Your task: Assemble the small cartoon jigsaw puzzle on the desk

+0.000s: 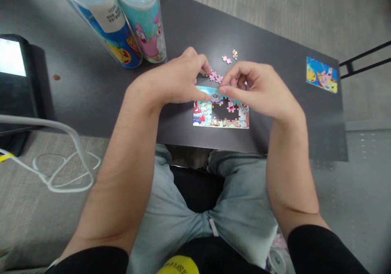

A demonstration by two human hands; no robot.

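A partly assembled jigsaw puzzle (200,113) with a bright cartoon print lies near the front edge of the dark table; its border is joined and a gap shows in the middle. My left hand (180,78) rests over its upper left part, thumb on the puzzle and fingers stretched apart from it toward some loose pink puzzle pieces (215,77). At the puzzle's top edge, my right hand (259,87) has thumb and forefinger pinched together; anything between the tips is too small to make out. Farther back lie a pink piece (226,59) and a multicoloured piece (235,54).
Two clear containers, one with a blue print (122,48) and one with a turquoise print (149,33), stand at the back left. A cartoon picture card (322,75) lies at the right end. At the left are a dark device with a lit screen (11,58) and a white cable (71,133).
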